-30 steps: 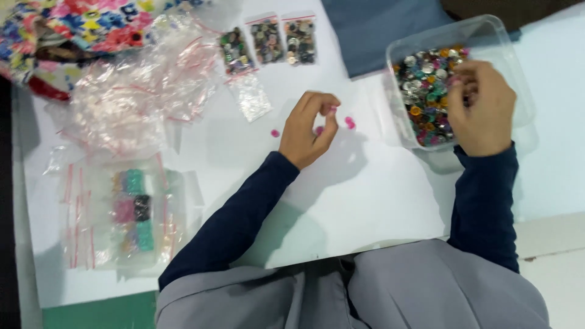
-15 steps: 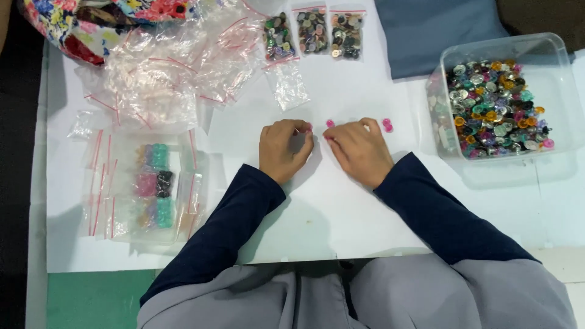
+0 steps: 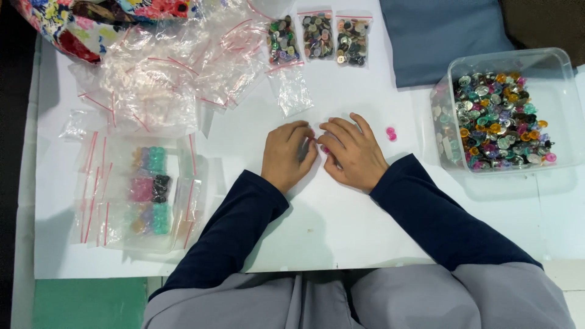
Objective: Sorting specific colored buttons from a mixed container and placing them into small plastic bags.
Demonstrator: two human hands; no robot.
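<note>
Worktop (image 3: 365, 244) first: white sheet, both hands now parked dead centre. A second back the right hand (image 3: 355, 153) was over in the clear tub (image 3: 563, 109) on the right, half a second back it had come across to the middle, and now it sits fingertip to fingertip with the left hand (image 3: 289, 155), so my guess is something just got carried over from the tub. Both grips are pinched in together around a small pink button (image 3: 324, 150) peeking out between them; can't tell which hand actually has it. Another pink button (image 3: 390, 133) lies loose just right of the right hand.

Containers: that tub is heaped with mixed colourful buttons. On the left is a pile of empty clear zip bags (image 3: 158, 79) with red seals, and below it a bagged stack (image 3: 149, 189) holding teal, pink and black ones. Up top, three small bags of dark buttons (image 3: 318, 38) in a row, plus one empty bag (image 3: 291, 91) under them.
</note>
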